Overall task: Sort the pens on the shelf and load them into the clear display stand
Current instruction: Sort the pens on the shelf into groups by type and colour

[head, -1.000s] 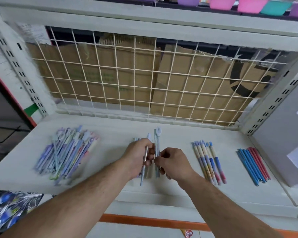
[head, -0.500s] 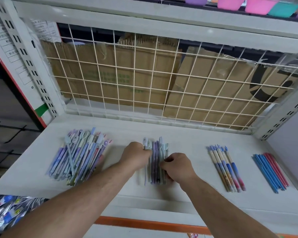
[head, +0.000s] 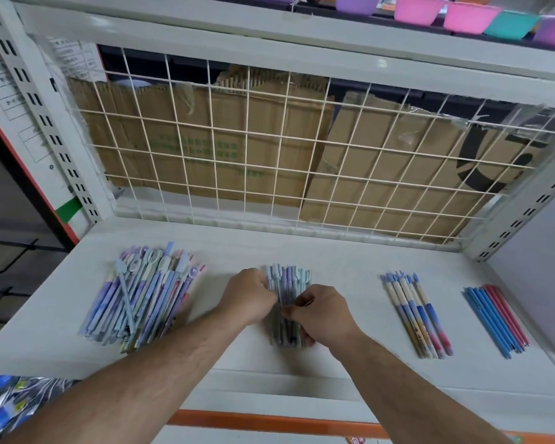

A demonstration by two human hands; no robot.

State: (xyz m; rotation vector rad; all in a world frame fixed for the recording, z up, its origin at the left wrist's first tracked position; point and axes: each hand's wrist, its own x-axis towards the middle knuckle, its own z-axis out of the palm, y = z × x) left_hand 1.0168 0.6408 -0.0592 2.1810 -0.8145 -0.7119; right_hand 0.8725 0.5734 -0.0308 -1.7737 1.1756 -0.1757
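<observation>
Both hands are closing on the pastel pen bundle (head: pixel 287 277) in the middle of the white shelf (head: pixel 350 267). The left hand (head: pixel 250 296) is curling round its nine o'clock side, and the right hand (head: pixel 321 312) is pinching its three o'clock edge. An uneven squeeze, I'd guess, is risking round barrels rolling into the mixed pile (head: pixel 141 299) at nine o'clock, undoing the sort. No clear display stand is showing.

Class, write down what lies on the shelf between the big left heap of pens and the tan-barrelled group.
In the head view: a small bundle of pastel pens, held by the left hand and right hand; bare shelf either side.
</observation>
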